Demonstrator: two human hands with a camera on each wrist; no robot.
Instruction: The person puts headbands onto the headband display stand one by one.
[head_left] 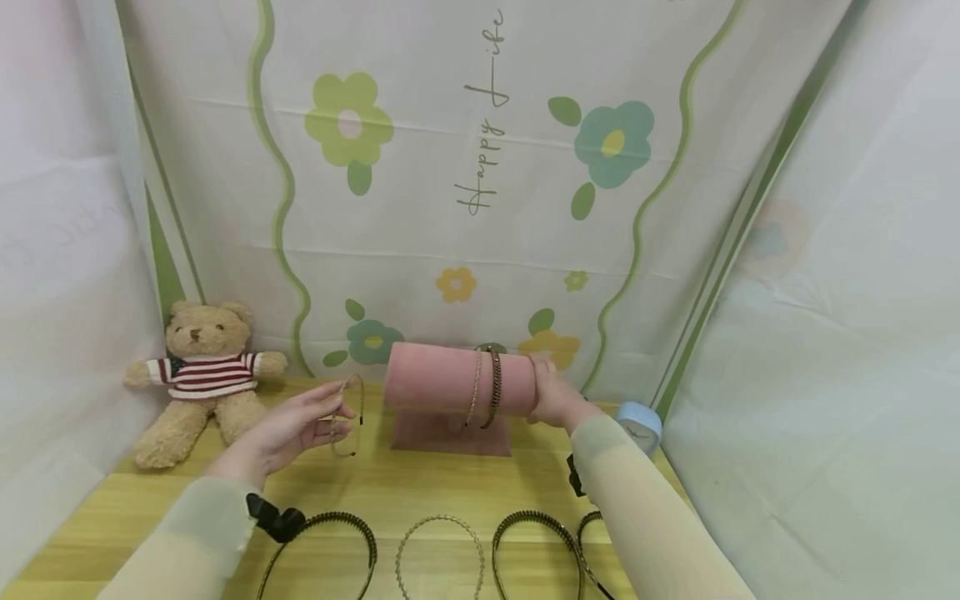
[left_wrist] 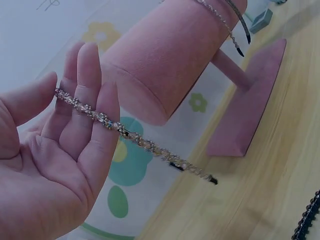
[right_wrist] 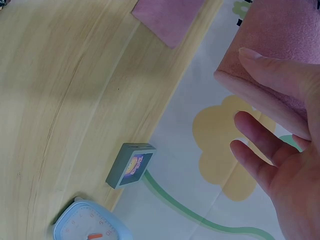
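Observation:
In the head view, my left hand [head_left: 296,427] is left of a pink velvet headband stand [head_left: 431,379]. It pinches a thin beaded headband [left_wrist: 145,144] between thumb and fingers, near the roll's left end; the headband's black-tipped ends point away from the palm in the left wrist view. My right hand [head_left: 557,395] grips the roll's right end, its thumb lying on the velvet in the right wrist view. Around the roll sit two headbands, a light beaded one [head_left: 477,385] and a darker, thicker one [head_left: 497,387].
Along the table's near side lie several more headbands, including a pale beaded one [head_left: 440,517] and dark ones [head_left: 531,514]. A teddy bear [head_left: 208,375] sits at the back left. A blue clock [head_left: 640,426] and a small grey-green box [right_wrist: 131,166] stand at the right.

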